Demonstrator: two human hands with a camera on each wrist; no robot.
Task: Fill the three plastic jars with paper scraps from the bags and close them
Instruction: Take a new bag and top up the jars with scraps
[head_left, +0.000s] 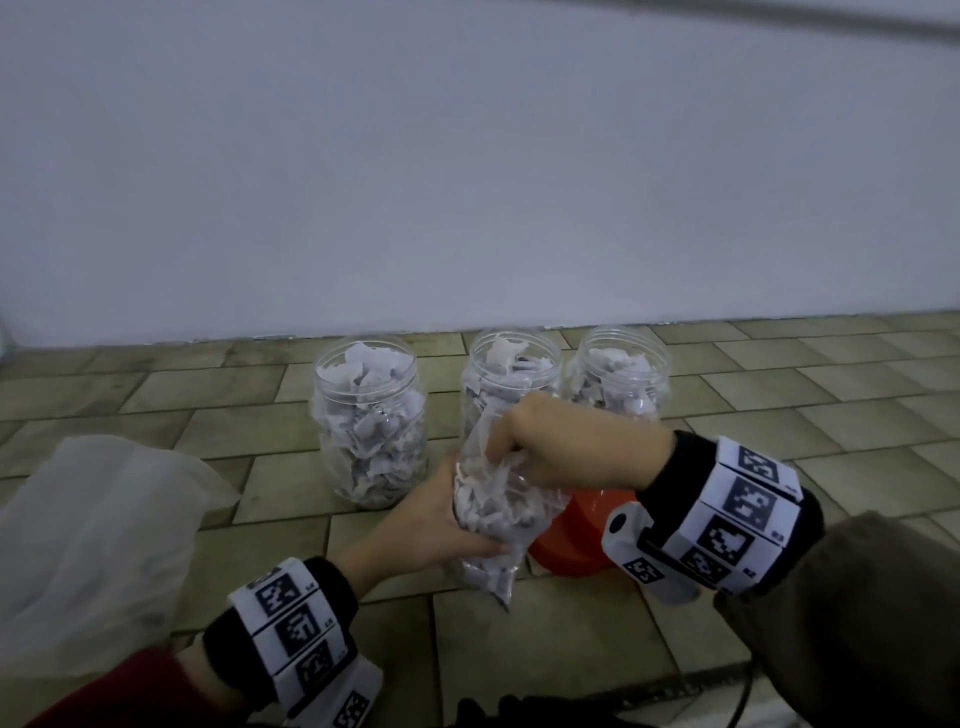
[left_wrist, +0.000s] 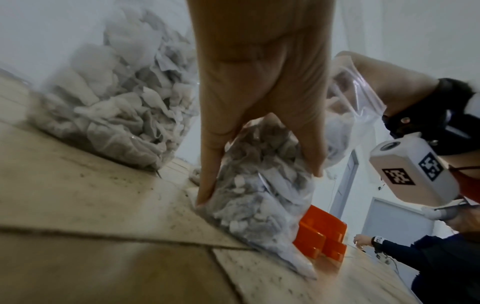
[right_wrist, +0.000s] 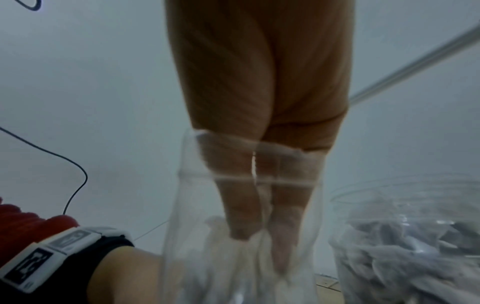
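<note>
Three clear plastic jars stand open by the wall, each holding paper scraps: left jar (head_left: 371, 421), middle jar (head_left: 511, 374), right jar (head_left: 618, 374). In front of the middle jar my left hand (head_left: 452, 525) grips a clear bag of scraps (head_left: 488, 519) from the side. The left wrist view shows the thumb and fingers (left_wrist: 207, 185) squeezing the bag (left_wrist: 249, 216) above the floor. My right hand (head_left: 519, 441) is plunged into the bag's open mouth. Its fingers (right_wrist: 244, 216) reach straight down inside the bag (right_wrist: 197, 267) to the scraps.
Orange lids (head_left: 566, 540) lie on the tiled floor just right of the bag, under my right wrist, and show as orange lids (left_wrist: 322, 232) behind the bag. A crumpled empty bag (head_left: 93, 530) lies at the left. Another person's arm (left_wrist: 389, 244) is in the background.
</note>
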